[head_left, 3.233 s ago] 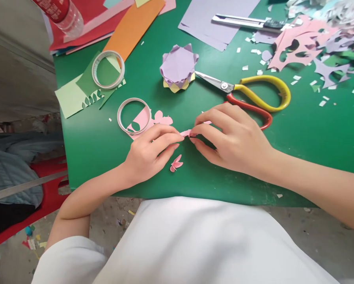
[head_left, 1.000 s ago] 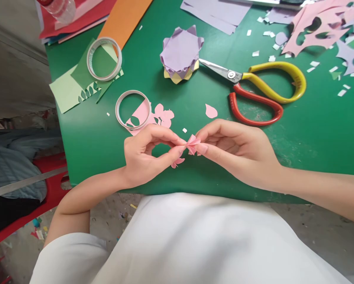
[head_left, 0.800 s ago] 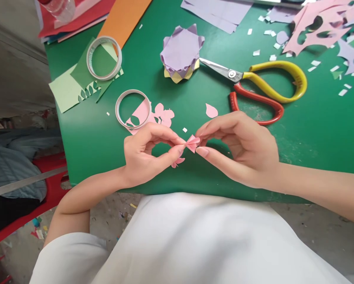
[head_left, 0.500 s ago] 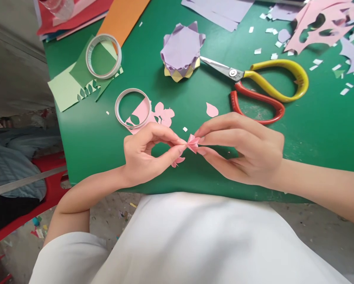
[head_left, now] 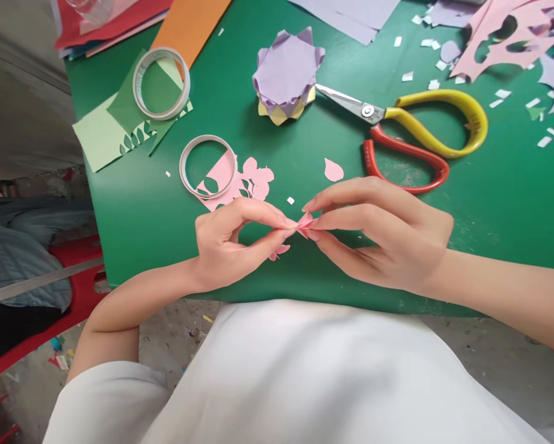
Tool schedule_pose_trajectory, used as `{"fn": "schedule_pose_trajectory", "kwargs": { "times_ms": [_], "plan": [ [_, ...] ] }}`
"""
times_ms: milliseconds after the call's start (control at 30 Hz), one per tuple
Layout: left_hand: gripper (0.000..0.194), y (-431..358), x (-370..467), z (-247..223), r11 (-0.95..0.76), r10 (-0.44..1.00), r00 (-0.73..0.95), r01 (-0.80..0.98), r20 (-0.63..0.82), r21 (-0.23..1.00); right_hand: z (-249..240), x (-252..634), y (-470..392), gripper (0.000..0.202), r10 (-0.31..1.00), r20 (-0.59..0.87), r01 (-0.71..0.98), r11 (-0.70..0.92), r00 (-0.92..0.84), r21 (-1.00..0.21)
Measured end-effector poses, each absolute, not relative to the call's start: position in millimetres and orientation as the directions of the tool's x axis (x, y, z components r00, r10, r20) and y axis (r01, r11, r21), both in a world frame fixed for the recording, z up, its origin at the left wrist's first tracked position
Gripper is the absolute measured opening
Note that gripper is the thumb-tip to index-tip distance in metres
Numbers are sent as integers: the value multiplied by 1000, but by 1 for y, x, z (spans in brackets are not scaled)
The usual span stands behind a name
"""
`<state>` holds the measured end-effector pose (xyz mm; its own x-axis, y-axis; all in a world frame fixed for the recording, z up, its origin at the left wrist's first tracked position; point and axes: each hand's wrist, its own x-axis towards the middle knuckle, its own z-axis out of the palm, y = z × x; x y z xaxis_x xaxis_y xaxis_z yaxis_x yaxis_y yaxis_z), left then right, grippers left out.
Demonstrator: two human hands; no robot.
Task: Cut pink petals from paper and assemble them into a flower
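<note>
Between my two hands is a small pink paper flower point(head_left: 305, 223). Its base is pinched by the thumb and forefinger of my left hand point(head_left: 233, 243). My right hand point(head_left: 381, 237) holds the petals from the other side with its thumb and fingertips. Part of the flower is hidden by fingertips. Another folded pink paper piece point(head_left: 280, 251) lies just below my left thumb. A single pink petal point(head_left: 333, 169) rests above my right hand, and cut pink paper scraps point(head_left: 258, 180) lie beyond my left hand.
Scissors point(head_left: 368, 112) lie half open at right, their tips by a purple-and-yellow paper flower point(head_left: 286, 73). Two tape rolls point(head_left: 183, 161) point(head_left: 138, 80) sit at left near green paper point(head_left: 94, 132). Orange paper point(head_left: 191, 24), pink offcuts point(head_left: 490, 46) and white bits are farther back.
My right fingers have closed further over the petals, so the flower looks narrower and more covered. Both hands have shifted slightly rightward in view.
</note>
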<state>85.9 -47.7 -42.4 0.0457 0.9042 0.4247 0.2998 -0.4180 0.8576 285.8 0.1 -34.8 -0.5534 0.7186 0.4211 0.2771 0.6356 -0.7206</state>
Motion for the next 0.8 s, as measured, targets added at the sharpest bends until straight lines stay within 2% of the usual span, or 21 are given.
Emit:
{"fn": "schedule_pose_trajectory", "kwargs": {
  "times_ms": [267,367,533,700,800],
  "plan": [
    [18,-48,85,-43,-467,881,72,288,468,836,-33,287,-4,19,782,203,252,417,-589,-873],
    [19,-48,85,-43,-456,888,78,286,454,843,-33,287,-5,18,783,221,239,424,-581,-873],
    [21,-48,83,-44,-437,900,121,237,419,868,-36,286,-5,17,733,408,207,588,-544,-782],
    [19,-48,82,-44,-386,921,132,206,366,899,-37,285,-2,17,763,376,172,528,-525,-831],
    [19,-47,81,-44,-401,915,131,229,381,887,-35,284,0,18,795,332,167,469,-508,-867]
  ]
}}
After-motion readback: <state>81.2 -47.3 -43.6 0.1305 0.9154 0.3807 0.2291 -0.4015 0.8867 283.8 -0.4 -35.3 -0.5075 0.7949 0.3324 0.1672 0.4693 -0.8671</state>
